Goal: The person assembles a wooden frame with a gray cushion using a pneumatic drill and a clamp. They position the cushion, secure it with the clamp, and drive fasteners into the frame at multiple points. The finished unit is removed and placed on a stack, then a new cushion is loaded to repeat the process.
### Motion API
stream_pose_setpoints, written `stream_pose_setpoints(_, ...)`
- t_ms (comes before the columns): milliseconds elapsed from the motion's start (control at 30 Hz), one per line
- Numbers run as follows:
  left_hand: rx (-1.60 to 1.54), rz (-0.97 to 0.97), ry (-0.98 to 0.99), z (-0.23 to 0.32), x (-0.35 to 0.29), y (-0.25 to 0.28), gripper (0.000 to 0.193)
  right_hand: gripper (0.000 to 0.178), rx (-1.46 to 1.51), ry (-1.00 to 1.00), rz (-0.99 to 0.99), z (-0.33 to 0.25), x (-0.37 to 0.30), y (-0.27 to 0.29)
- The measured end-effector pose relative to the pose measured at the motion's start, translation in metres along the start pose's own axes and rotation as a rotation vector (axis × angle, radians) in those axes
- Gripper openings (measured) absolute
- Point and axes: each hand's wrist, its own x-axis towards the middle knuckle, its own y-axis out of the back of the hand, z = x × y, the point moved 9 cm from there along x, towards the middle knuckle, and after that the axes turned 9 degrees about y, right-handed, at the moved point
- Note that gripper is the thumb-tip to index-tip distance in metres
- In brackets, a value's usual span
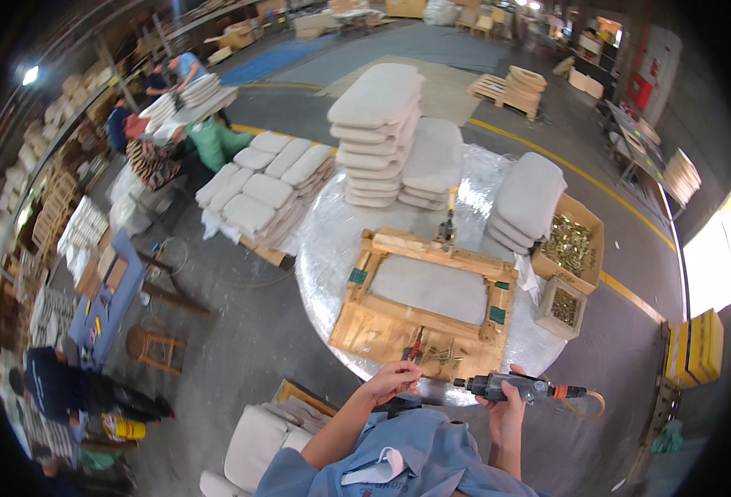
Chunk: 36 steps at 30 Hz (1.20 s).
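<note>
My right hand (508, 407) is wrapped round a dark power screwdriver (491, 386) with an orange hose, its tip pointing left. In front of that tip, my left hand (394, 382) is closed in a pinch at the board's near edge; what it pinches is too small to make out. Just beyond my hands lies a wooden jig (355, 329) with a raised frame and green pads. A light grey upholstered panel (432, 288) rests flat inside the frame. Loose brass-coloured fasteners (445, 355) lie on the board, beside a red-handled clamp (416, 346). A second clamp (446, 233) stands at the far rail.
The jig sits on a round table wrapped in shiny film (320, 257). Behind it rise stacks of grey cushions (375, 95). A carton of metal fittings (571, 244) and a smaller box (563, 305) are at right. Cushions (254, 447) lie at lower left; other people work far left.
</note>
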Motion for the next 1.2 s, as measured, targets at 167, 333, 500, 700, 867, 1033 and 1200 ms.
stream_pose_setpoints(167, -0.001, 0.02, 0.027, 0.005, 0.016, 0.002, 0.023, 0.06, 0.018, 0.014, 0.01, 0.0, 0.011, 0.006)
stream_pose_setpoints(333, -0.002, 0.232, 0.109, 0.008, 0.048, 0.048, 0.034, 0.061, -0.176, 0.125, 0.033, -0.02, 0.047, 0.008)
stream_pose_setpoints(500, 0.05, 0.463, -0.096, 0.086, 0.088, 0.083, 0.038, 0.062, -0.446, 0.426, 0.071, -0.082, 0.118, 0.014)
stream_pose_setpoints(700, 0.016, 0.571, -0.176, 0.182, 0.18, 0.11, 0.031, 0.059, -0.567, 0.523, 0.026, -0.097, 0.197, -0.022)
stream_pose_setpoints(867, -0.042, 0.747, -0.088, 0.169, 0.209, 0.138, 0.028, 0.059, -0.753, 0.584, -0.035, -0.053, 0.258, -0.025)
stream_pose_setpoints(1033, -0.045, 0.783, -0.044, 0.176, 0.204, 0.126, 0.029, 0.059, -0.698, 0.437, -0.024, -0.022, 0.29, -0.017)
stream_pose_setpoints(1200, -0.043, 0.817, -0.039, 0.179, 0.199, 0.132, 0.03, 0.059, -0.727, 0.419, -0.057, -0.011, 0.306, -0.022)
